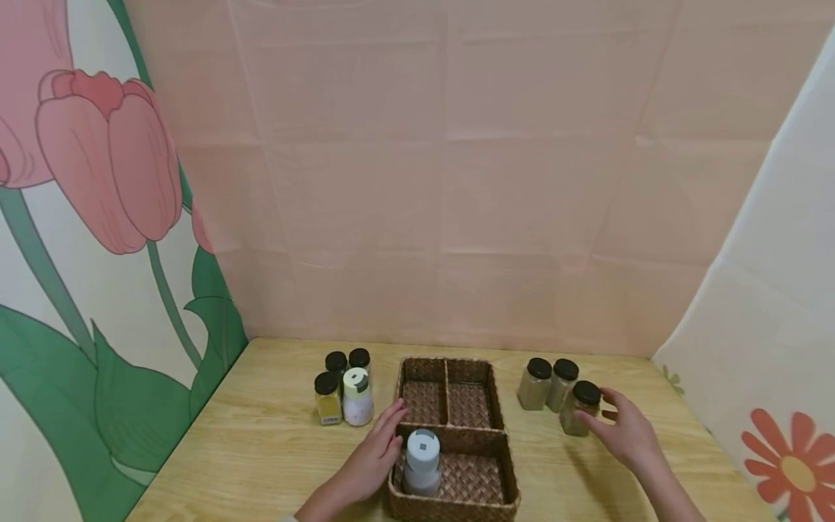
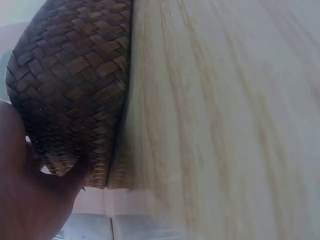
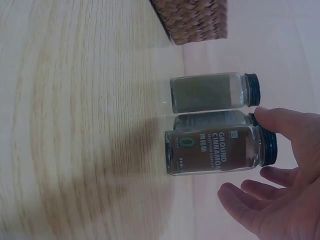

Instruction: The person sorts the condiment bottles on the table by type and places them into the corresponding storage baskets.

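Note:
My left hand (image 1: 373, 458) holds the left wall of a divided woven basket (image 1: 479, 433). In the left wrist view, its thumb lies against the basket's outer side (image 2: 75, 80). A bottle with a pale cap (image 1: 422, 455) stands in the basket's front compartment, at the left. Over on the right, my right hand (image 1: 628, 433) is around a black-lidded spice jar (image 1: 579, 413), labelled ground cinnamon (image 3: 212, 150). Thumb and fingers are spread on either side of its lid, with a gap visible below. Two similar jars, one nearer the basket (image 1: 535, 386) and one behind (image 1: 562, 384), stand close by.
Left of the basket stands a cluster: a yellow-filled jar (image 1: 328, 400), a white bottle with a pale green cap (image 1: 357, 400) and two black-lidded jars behind. The wooden table (image 1: 261, 435) meets a pink sheet (image 1: 443, 217) at its back edge.

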The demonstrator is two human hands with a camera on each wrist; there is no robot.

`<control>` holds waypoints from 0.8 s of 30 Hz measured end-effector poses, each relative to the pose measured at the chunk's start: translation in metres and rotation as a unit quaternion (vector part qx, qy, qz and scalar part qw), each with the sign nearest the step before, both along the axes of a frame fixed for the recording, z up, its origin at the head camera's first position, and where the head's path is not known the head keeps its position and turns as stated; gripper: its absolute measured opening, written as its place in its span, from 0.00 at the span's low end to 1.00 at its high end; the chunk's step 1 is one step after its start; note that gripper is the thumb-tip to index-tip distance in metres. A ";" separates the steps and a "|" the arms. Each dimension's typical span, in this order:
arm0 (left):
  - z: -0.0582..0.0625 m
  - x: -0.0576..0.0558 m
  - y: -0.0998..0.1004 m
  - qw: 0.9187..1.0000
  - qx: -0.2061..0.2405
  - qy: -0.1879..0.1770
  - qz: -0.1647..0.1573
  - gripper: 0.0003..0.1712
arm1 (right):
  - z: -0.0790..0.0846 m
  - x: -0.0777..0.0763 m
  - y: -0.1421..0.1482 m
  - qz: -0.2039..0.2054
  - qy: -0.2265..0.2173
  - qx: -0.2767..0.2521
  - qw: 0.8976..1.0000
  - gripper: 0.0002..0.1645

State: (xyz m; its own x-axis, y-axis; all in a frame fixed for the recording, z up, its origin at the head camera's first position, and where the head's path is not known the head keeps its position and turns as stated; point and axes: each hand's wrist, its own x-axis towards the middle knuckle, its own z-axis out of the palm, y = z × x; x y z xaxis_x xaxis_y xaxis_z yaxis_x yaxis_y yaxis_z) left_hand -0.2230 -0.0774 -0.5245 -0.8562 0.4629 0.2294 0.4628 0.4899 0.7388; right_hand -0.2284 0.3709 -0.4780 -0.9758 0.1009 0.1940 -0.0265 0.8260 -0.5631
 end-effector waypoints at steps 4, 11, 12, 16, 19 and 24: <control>-0.001 0.001 0.000 1.000 -0.002 0.000 -0.001 0.27 | -0.005 -0.003 0.002 0.002 -0.006 -0.005 1.000 0.53; -0.002 0.002 0.000 1.000 -0.001 -0.003 -0.003 0.27 | -0.013 -0.008 0.002 -0.001 -0.023 -0.013 1.000 0.55; -0.002 0.002 0.000 1.000 -0.001 -0.005 -0.003 0.27 | -0.013 -0.008 0.002 -0.002 -0.022 -0.014 1.000 0.54; -0.001 0.002 0.000 1.000 -0.002 -0.005 -0.001 0.27 | -0.015 -0.011 0.000 -0.004 -0.013 -0.020 1.000 0.54; 0.000 0.001 0.000 1.000 -0.002 -0.001 0.002 0.27 | -0.016 -0.014 0.000 -0.008 -0.005 -0.024 1.000 0.53; 0.001 0.000 0.001 1.000 -0.001 0.003 0.002 0.27 | -0.020 -0.018 0.002 -0.013 -0.003 -0.029 1.000 0.53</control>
